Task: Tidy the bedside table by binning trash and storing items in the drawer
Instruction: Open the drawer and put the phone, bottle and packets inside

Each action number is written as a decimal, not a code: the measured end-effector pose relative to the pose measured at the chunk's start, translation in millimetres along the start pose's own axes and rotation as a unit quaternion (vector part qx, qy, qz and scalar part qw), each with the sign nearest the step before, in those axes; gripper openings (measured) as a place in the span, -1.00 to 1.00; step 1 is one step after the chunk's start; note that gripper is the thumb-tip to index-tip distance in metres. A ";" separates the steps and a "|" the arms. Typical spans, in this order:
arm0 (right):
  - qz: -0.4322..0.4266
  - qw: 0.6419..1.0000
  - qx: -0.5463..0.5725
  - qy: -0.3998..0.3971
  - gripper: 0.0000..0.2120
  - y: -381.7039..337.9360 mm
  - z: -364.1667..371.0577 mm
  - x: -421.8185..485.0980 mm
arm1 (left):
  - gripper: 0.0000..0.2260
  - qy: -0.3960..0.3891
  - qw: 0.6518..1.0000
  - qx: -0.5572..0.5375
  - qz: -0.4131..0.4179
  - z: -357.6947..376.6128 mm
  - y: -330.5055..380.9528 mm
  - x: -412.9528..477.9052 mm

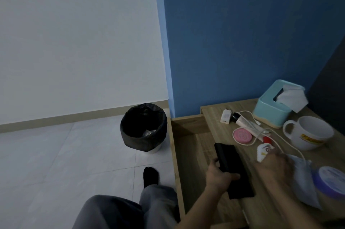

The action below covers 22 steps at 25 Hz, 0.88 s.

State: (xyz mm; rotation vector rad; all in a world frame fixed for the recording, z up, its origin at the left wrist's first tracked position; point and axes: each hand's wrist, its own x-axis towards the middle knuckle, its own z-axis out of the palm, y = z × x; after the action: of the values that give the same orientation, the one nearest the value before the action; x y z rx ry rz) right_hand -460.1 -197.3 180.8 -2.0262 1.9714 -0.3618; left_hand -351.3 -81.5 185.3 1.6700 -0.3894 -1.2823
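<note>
My left hand (220,175) grips a long black flat case (233,171) at the left edge of the wooden bedside table (214,116), over the open drawer (190,150). Blurred, my right hand (274,163) rests on the tabletop by a small white packet (262,151) and a crumpled pale plastic bag (302,174); whether it holds anything I cannot tell. On the table lie a white charger plug (225,115) with its cable (287,144), a white tube (242,120) and a pink round disc (242,135).
A bin with a black liner (143,128) stands on the tiled floor left of the table, some trash inside. At the back right are a teal tissue box (274,105), a white mug (311,133) and a purple-rimmed round lid (330,180). My knee and socked foot (150,176) are below.
</note>
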 end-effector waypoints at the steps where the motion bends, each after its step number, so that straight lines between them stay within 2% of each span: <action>1: 0.007 1.000 0.001 -0.011 -0.35 0.4 1.3 -1.3 | -0.26 -0.001 1.000 -0.011 0.000 -2.6 -0.4 -3.4; 6: 0.043 0.995 0.080 -0.049 -0.31 -6.9 3.0 -12.7 | -0.32 0.018 0.998 -0.062 -0.017 -22.4 -7.6 -16.9; 9: 0.071 0.989 0.099 -0.087 -0.21 -6.9 6.7 -24.7 | -0.33 0.019 0.996 -0.079 -0.039 -36.7 -16.0 -22.7; 12: 0.082 0.968 0.181 -0.151 -0.31 -13.4 5.7 -51.5 | -0.34 0.039 0.995 -0.061 -0.065 -49.0 -30.1 -25.8; 17: 0.002 0.974 0.182 -0.137 -0.23 -35.5 10.2 -101.2 | -0.30 0.057 0.994 0.006 -0.096 -60.2 -53.9 -22.1; 22: -0.023 0.962 0.200 -0.182 -0.24 -42.7 39.8 -123.9 | -0.34 0.112 0.988 0.051 -0.090 -70.9 -54.4 -20.2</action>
State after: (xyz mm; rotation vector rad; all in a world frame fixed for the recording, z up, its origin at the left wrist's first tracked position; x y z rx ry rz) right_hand -409.5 -71.3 162.8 -1.7347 1.4936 -0.3371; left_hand -313.0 -5.7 151.0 1.9494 -0.1743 -1.2036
